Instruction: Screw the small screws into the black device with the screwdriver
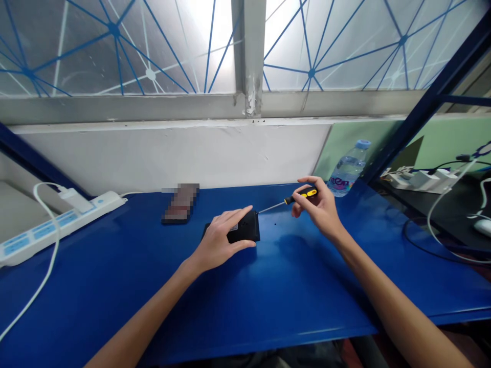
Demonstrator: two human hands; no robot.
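Observation:
A small flat black device lies on the blue table. My left hand rests over it, fingers across its top and thumb against its near edge, holding it down. My right hand pinches the yellow and black handle of a small screwdriver. The thin metal shaft points left, its tip just off the device's upper right corner. One tiny dark speck, perhaps a screw, lies on the table right of the device.
A blurred dark phone-like object lies behind the device. A white power strip with a plugged charger and cable runs along the left. A water bottle stands at the back right, beyond it a dark desk with cables and adapters.

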